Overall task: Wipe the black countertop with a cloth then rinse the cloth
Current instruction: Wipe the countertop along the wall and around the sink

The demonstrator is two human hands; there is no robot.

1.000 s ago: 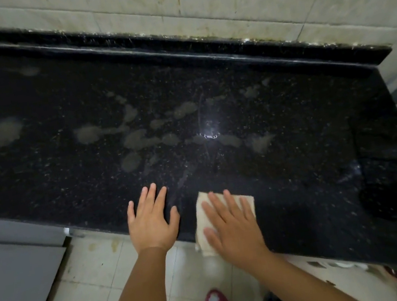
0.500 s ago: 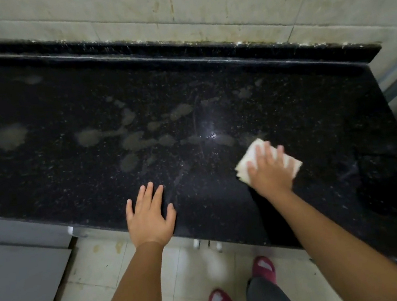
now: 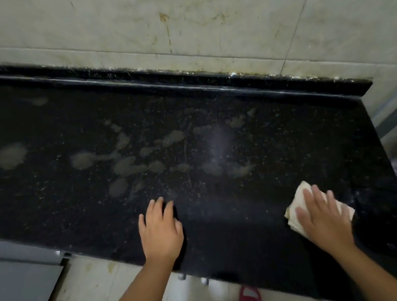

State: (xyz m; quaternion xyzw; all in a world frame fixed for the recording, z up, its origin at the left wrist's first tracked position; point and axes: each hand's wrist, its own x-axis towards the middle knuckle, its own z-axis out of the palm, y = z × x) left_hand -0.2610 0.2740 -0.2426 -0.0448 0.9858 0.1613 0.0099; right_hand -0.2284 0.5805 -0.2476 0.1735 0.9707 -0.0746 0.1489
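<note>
While wiping underway: right hand [image 3: 323,218] fingers flat, pressing cloth [image 3: 299,202] on black surface [image 3: 278,215], lower right of frame. Left hand [image 3: 160,232] relaxed, resting at front edge. Next: likely sweep toward pale smears [image 3: 128,165] mid-frame.

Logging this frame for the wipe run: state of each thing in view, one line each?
countertop: dirty, pale smears across the middle, unwiped there
cloth: folded, flat on the countertop near its right end
right hand: flat on the cloth, fingers straight, pressing
left hand: resting on the countertop's front edge, holds nothing
wall tiles: stained with brownish drips
</note>
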